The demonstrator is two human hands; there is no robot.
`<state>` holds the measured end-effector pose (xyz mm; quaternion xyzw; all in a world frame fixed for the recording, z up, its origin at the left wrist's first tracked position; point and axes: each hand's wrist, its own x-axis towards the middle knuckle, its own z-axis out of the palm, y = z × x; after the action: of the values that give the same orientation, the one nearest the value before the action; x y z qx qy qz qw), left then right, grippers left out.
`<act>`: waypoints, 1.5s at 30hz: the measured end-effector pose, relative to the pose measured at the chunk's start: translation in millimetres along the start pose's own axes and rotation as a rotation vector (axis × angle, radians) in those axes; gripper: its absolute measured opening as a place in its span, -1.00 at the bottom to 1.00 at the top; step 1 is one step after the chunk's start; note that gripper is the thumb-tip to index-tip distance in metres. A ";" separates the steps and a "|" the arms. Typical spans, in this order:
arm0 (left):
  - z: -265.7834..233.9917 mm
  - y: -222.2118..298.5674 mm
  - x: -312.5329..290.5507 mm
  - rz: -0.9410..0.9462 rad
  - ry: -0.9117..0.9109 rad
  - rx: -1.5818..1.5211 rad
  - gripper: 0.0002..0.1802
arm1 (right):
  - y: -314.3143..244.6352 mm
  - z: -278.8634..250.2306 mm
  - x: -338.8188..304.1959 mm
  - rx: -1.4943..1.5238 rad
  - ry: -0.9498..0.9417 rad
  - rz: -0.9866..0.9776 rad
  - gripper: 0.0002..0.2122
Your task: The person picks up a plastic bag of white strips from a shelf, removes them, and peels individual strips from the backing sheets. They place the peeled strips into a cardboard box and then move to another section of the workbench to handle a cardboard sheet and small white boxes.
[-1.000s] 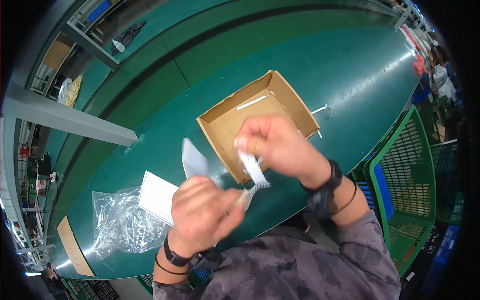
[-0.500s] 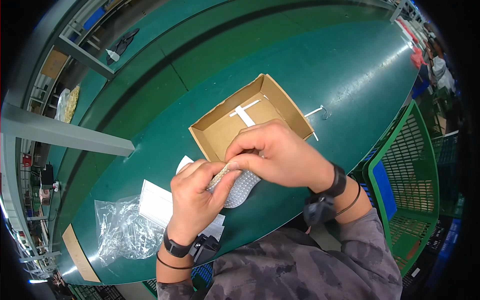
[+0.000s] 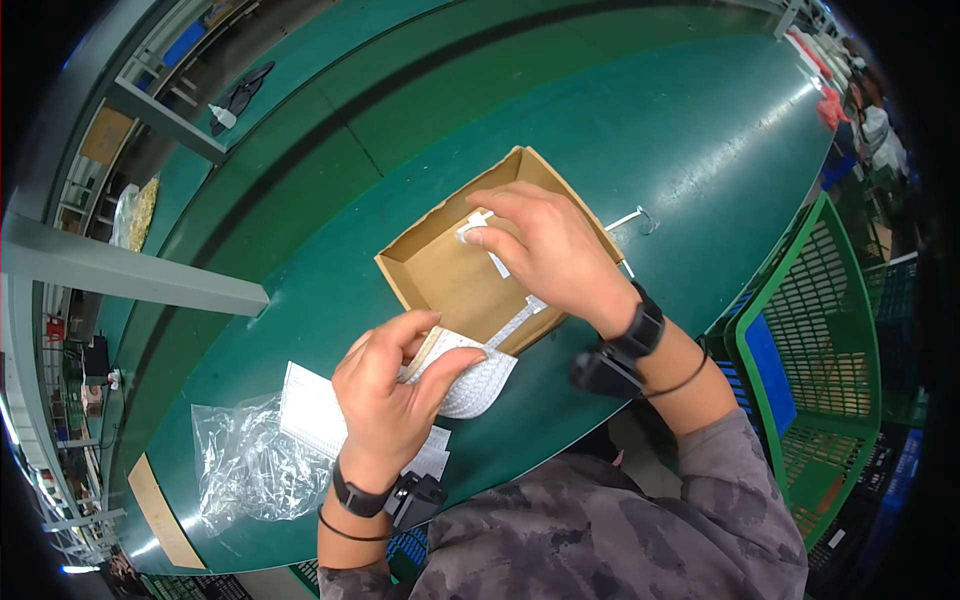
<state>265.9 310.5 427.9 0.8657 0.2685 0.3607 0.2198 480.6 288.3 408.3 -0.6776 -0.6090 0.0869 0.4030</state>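
Left hand has a dotted sheet, right hand is in the box

I see the left hand (image 3: 385, 375) pinching a curled dotted sheet (image 3: 475, 385) between its thumb and fingers. The sheet's rounded side points toward the person's tummy. Just past those fingers is the near side of a brown box (image 3: 450, 275). The right hand (image 3: 555, 240) reaches in over the box's edge. Its thumb and first finger are around a small white piece (image 3: 482, 218), but I can't tell if they squeeze it. There is moving room between these fingers and the box's left wall, and the far wall is near the fingertips. Past the box, the green table (image 3: 680, 170) stretches a long way. It is tighter left of the left fingers, where white paper (image 3: 310, 405) and a crinkly clear bag (image 3: 245, 465) lie
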 end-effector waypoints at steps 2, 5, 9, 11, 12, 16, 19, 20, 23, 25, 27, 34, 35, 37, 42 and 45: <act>7.7 -6.5 -1.1 -0.098 0.005 -0.181 -0.53 | -13.6 -10.4 -11.6 0.485 -0.216 0.237 -0.76; 10.4 -9.8 -4.2 -0.079 -0.001 -0.139 -0.48 | -30.5 -18.0 -23.0 0.626 -0.444 0.178 -0.80; 3.1 -10.1 -7.2 -0.107 -0.047 -0.124 -0.55 | -38.9 -20.5 -26.4 0.562 -0.442 0.065 -0.90; 0.4 -11.3 -5.5 -0.130 -0.134 -0.165 -0.72 | -38.6 -19.4 -27.5 0.585 -0.399 0.070 -0.92; 0.2 -10.6 -4.6 -0.140 -0.158 -0.166 -0.72 | -37.3 -18.3 -28.8 0.605 -0.387 0.055 -0.92; -3.0 0.3 -1.9 0.057 -0.092 -0.074 -0.77 | -27.4 -4.4 -31.9 0.830 -0.389 0.120 -0.91; -13.1 18.4 -6.5 0.175 -0.090 -0.058 -0.79 | -5.6 9.1 -18.3 0.753 -0.193 0.397 -0.88; -15.8 21.6 -7.2 0.208 -0.081 -0.105 -0.80 | 0.5 11.1 -16.5 0.771 -0.182 0.350 -0.88; -15.1 16.1 -4.0 0.098 -0.022 -0.093 -0.78 | 11.8 12.1 -8.5 0.141 -0.055 0.201 -0.78; -7.5 5.4 -1.1 -0.008 -0.006 -0.028 -0.73 | 7.4 9.2 -11.4 0.108 0.010 0.057 -0.76; 0.0 -3.0 -1.9 -0.025 0.012 -0.049 -0.72 | -5.6 8.4 -16.1 0.147 0.031 -0.015 -0.74; 3.1 -9.2 -9.3 -0.062 -0.035 -0.022 -0.74 | -34.2 -3.9 -37.9 0.464 -0.247 -0.115 -0.91; 2.1 -8.8 -8.4 -0.096 -0.054 -0.063 -0.73 | -33.5 -2.8 -38.1 0.551 -0.270 -0.037 -0.93; 0.3 -5.7 -6.3 -0.131 -0.077 -0.106 -0.70 | -28.6 2.0 -36.3 0.617 -0.298 0.028 -0.93; -14.2 16.4 -10.6 0.099 0.002 -0.080 -0.70 | -3.3 18.9 -17.9 0.641 -0.116 0.374 -0.88; -17.2 14.6 -9.4 -0.005 0.009 -0.049 -0.68 | 8.6 17.3 -6.3 0.305 0.012 0.155 -0.84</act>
<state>252.0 296.8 442.6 0.8577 0.2628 0.3706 0.2407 475.0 290.8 389.0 -0.6540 -0.5324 0.2050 0.4968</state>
